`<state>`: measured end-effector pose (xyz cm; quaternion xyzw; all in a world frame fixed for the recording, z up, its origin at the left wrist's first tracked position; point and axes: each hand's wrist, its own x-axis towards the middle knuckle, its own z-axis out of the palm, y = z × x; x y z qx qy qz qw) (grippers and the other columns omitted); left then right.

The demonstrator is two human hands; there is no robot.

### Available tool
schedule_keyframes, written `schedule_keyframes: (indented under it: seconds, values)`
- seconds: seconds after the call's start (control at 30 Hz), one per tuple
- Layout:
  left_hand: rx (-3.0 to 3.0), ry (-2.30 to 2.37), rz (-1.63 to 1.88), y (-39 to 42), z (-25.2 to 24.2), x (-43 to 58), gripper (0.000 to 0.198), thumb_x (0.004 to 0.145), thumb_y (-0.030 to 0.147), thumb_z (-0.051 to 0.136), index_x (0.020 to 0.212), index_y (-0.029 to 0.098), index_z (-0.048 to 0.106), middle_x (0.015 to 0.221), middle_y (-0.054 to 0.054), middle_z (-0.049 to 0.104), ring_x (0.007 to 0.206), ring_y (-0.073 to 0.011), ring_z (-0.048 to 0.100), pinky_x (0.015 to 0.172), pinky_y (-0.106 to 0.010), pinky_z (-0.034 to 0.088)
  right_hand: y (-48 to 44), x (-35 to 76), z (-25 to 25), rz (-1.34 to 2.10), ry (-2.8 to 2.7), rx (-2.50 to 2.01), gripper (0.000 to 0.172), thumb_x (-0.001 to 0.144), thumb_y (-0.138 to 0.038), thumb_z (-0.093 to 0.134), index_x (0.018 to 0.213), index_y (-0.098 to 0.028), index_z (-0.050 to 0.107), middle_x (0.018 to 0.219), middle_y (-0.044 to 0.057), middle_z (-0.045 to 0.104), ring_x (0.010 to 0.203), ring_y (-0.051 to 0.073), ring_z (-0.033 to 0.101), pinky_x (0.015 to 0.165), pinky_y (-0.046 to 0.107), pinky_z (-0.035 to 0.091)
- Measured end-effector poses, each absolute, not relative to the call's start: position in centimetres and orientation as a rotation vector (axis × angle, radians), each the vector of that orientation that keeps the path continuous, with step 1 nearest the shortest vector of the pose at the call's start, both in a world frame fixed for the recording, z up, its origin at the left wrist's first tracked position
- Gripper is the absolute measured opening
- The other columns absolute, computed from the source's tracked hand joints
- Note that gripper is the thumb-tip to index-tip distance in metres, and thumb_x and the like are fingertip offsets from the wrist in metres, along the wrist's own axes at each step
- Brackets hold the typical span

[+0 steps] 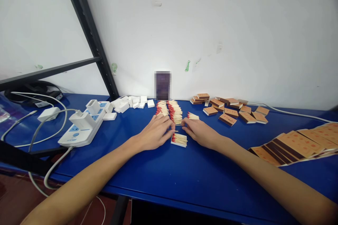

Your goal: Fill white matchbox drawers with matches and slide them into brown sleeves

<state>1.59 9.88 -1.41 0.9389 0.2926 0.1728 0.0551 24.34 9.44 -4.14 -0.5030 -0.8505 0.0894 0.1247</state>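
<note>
A small white matchbox tray (179,144) holding red-headed matches (180,138) lies on the blue table between my hands. My left hand (157,133) is at its left edge, thumb and forefinger closed around what looks like a match (176,131). Across from it, my right hand (200,132) has its fingers curled together; whatever they hold is hidden. Just beyond both hands, two long rows of matches (175,112) run back toward the wall. A smaller bunch of matches (193,116) lies behind my right hand.
White trays (123,105) are heaped at the back left, beside a power strip (88,128) with plugs and cables. Brown matchbox sleeves (231,112) are piled at the back right. Flattened sleeves (298,144) spread along the right. A dark metal frame (89,35) rises at the left.
</note>
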Motion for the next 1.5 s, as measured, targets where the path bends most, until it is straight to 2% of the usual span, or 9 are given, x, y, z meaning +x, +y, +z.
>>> schedule_keyframes:
  seconds: [0.1,0.27,0.5,0.7,0.87,1.1,1.33,1.5]
  values:
    - [2.832,0.822,0.557,9.2,-1.6,2.4,0.020,0.099,0.032,0.042,0.093,0.020,0.056,0.090,-0.003,0.058,0.090,-0.0195,0.050,0.080,-0.034,0.034,9.6,24.3,-4.3,0.243,-2.472,-1.472,0.014,0.098,-0.021,0.043,0.108,-0.018,0.052,0.100,0.010,0.068,0.090,0.023,0.063,0.075,0.030,0.042]
    - [2.868,1.011,0.605,11.1,-1.7,0.9,0.021,0.099,0.028,0.038,0.095,0.020,0.058,0.092,-0.004,0.061,0.088,-0.0204,0.050,0.077,-0.034,0.034,9.7,24.2,-4.1,0.266,-2.476,-1.484,0.013,0.099,-0.021,0.039,0.102,-0.019,0.052,0.095,0.009,0.067,0.086,0.021,0.062,0.073,0.029,0.041]
    - [3.024,1.165,0.387,13.7,-1.9,-1.6,0.018,0.092,0.031,0.048,0.088,0.019,0.061,0.089,-0.006,0.060,0.088,-0.0236,0.052,0.079,-0.038,0.034,10.1,24.1,-4.0,0.303,-2.460,-1.547,0.014,0.099,-0.023,0.038,0.097,-0.019,0.051,0.092,0.009,0.066,0.081,0.020,0.060,0.068,0.029,0.039]
    - [3.066,1.170,0.308,13.8,-2.0,-1.7,0.019,0.094,0.030,0.046,0.090,0.020,0.062,0.090,-0.007,0.060,0.089,-0.0239,0.052,0.079,-0.039,0.033,9.3,24.0,-2.3,0.470,-2.421,-1.506,0.020,0.097,-0.025,0.038,0.080,-0.021,0.048,0.078,0.004,0.062,0.067,0.016,0.053,0.060,0.027,0.036]
    - [3.073,1.142,0.291,13.7,-2.2,-1.6,0.021,0.096,0.028,0.041,0.089,0.018,0.058,0.090,-0.007,0.060,0.087,-0.0228,0.052,0.078,-0.038,0.032,7.0,23.4,-0.4,0.625,-2.339,-1.455,0.020,0.094,-0.028,0.042,0.077,-0.021,0.049,0.068,-0.001,0.058,0.059,0.013,0.047,0.055,0.026,0.034]
    - [3.012,1.010,0.353,12.6,-1.7,-1.1,0.020,0.099,0.026,0.037,0.089,0.018,0.053,0.091,-0.006,0.061,0.083,-0.0204,0.051,0.073,-0.034,0.031,6.0,23.2,-0.6,0.712,-2.310,-1.483,0.015,0.093,-0.029,0.044,0.083,-0.021,0.052,0.062,-0.002,0.056,0.056,0.013,0.048,0.054,0.026,0.035]
    - [2.875,0.781,0.457,9.4,-1.3,1.7,0.021,0.100,0.029,0.036,0.092,0.020,0.054,0.091,-0.003,0.061,0.087,-0.0186,0.053,0.082,-0.034,0.034,7.9,24.4,-1.7,0.542,-2.264,-1.414,0.011,0.095,-0.030,0.040,0.094,-0.022,0.048,0.058,-0.006,0.049,0.054,0.014,0.045,0.055,0.026,0.033]
    - [2.875,0.812,0.488,9.5,-1.8,1.9,0.022,0.100,0.029,0.037,0.093,0.020,0.056,0.091,-0.004,0.062,0.088,-0.0191,0.054,0.081,-0.034,0.035,9.9,24.6,-3.0,0.465,-2.317,-1.434,0.010,0.094,-0.026,0.041,0.097,-0.021,0.049,0.063,-0.004,0.052,0.059,0.015,0.049,0.059,0.027,0.034]
